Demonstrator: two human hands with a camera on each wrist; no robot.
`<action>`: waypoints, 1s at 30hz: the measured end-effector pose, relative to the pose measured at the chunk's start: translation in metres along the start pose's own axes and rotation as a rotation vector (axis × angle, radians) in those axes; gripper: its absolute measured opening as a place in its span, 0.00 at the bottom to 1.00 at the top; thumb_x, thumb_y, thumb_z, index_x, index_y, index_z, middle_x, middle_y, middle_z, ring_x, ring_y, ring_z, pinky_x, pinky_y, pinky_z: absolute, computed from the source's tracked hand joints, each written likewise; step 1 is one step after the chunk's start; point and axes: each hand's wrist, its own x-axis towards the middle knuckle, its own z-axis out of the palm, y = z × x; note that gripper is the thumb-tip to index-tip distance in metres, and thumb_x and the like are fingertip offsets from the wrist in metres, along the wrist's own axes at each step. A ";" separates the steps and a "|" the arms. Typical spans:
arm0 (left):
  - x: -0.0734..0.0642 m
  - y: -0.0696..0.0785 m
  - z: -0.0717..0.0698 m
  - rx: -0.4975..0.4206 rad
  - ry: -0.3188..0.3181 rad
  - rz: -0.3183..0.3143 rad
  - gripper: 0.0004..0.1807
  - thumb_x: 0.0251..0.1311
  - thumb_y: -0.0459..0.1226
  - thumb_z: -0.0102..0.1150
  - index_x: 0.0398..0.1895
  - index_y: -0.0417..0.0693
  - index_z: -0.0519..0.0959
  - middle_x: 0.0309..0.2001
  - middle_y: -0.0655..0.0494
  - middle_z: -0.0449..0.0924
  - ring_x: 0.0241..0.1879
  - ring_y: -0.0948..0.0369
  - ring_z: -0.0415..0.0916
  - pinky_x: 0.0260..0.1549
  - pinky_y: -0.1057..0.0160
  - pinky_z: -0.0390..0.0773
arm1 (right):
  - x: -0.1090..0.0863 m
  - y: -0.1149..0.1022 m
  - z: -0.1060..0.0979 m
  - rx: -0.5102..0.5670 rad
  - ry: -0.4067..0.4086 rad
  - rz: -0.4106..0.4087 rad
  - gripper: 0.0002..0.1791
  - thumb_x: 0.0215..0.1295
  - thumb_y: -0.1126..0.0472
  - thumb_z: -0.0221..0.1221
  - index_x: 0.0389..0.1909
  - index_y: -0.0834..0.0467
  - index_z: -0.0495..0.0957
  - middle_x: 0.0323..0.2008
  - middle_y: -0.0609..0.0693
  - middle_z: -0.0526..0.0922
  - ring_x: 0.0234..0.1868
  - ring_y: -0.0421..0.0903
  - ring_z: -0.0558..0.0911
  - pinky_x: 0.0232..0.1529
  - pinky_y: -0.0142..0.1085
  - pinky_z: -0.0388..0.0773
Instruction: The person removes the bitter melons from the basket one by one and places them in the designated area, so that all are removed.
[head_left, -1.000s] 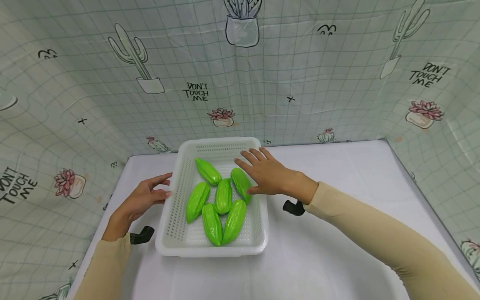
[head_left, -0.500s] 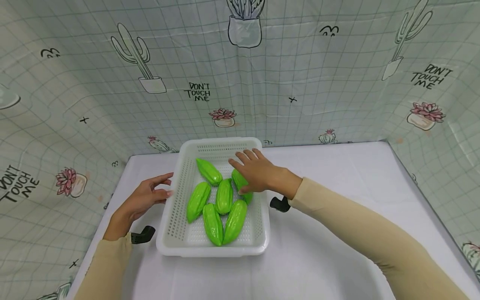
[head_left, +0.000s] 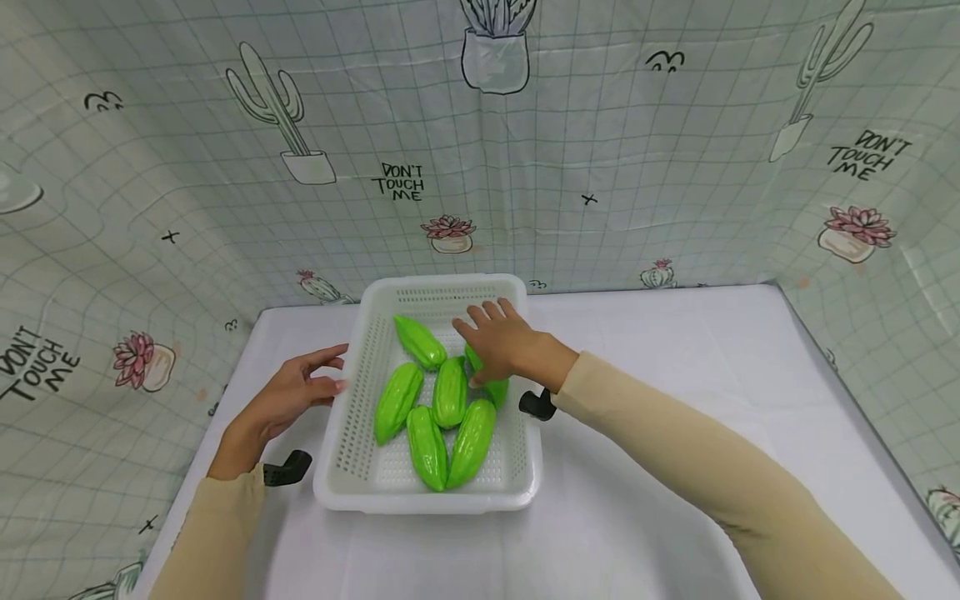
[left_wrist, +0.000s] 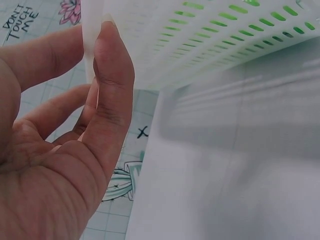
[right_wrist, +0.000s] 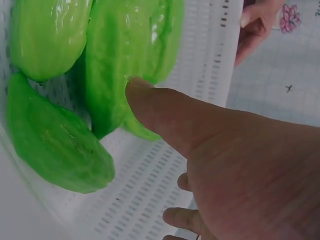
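We see the right hand (head_left: pixel 501 342) hang with fingers spread over the white basket (head_left: pixel 427 503), its thumb dipped among six green vegetables (head_left: pixel 451 392) lying inside (whether it touches one, we cannot tell). It partly hides the back-right one. The left hand (head_left: pixel 288 396), well apart from it, rests loose fingers against the basket's left side. The basket stands near the back edge of our bench (head_left: pixel 660 342), which stretches widest to its right.

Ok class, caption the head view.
Right hand over six green vegetables in a white basket, left hand at its edge.
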 end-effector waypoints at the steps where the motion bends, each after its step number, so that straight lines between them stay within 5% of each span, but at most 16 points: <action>1: 0.000 0.000 0.000 0.000 0.000 0.001 0.40 0.72 0.31 0.62 0.82 0.32 0.56 0.64 0.32 0.65 0.40 0.63 0.85 0.44 0.65 0.87 | 0.001 0.000 0.000 0.002 -0.010 0.005 0.56 0.68 0.38 0.69 0.85 0.57 0.51 0.83 0.62 0.53 0.83 0.63 0.53 0.83 0.58 0.44; 30: 0.000 0.000 0.001 0.035 0.017 -0.009 0.40 0.72 0.32 0.63 0.82 0.33 0.57 0.63 0.33 0.66 0.40 0.61 0.85 0.45 0.65 0.87 | 0.028 0.003 0.022 -0.056 -0.156 0.047 0.58 0.55 0.40 0.79 0.82 0.52 0.60 0.76 0.57 0.67 0.77 0.58 0.62 0.82 0.53 0.50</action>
